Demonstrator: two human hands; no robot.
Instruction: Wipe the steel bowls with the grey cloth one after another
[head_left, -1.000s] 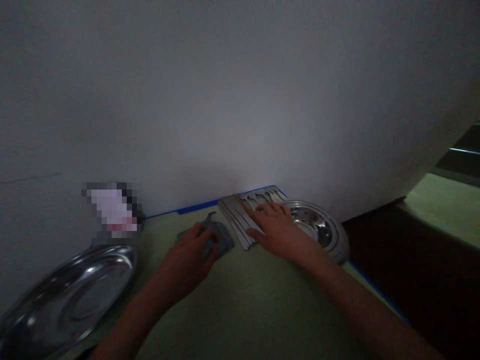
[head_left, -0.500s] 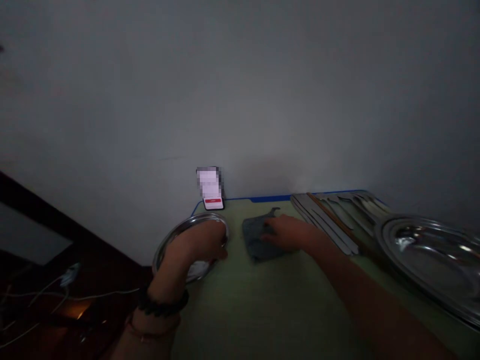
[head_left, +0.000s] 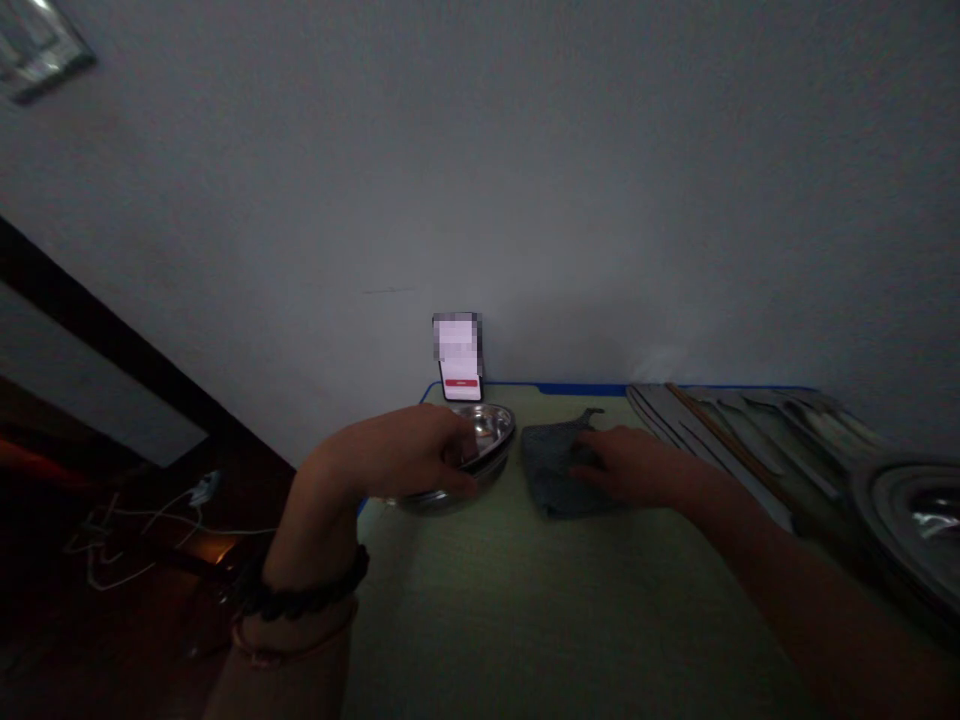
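A shiny metal bowl is tilted at the left side of the table. My left hand is closed on its near rim, the fingers over the inside and the thumb below. Much of the bowl is hidden behind that hand. To its right a grey cloth lies flat and folded, with a small loop at its far corner. My right hand rests its fingertips on the cloth, thumb and fingers apart.
A lit phone leans against the wall behind the bowl. Several long flat utensils lie at the right, beside a large metal tray. White cables run over the dark area left of the table.
My left hand has turned the bowl, which is now tilted up more on its side. The whole view has shifted, so the table appears further right. My right hand stays on the cloth.
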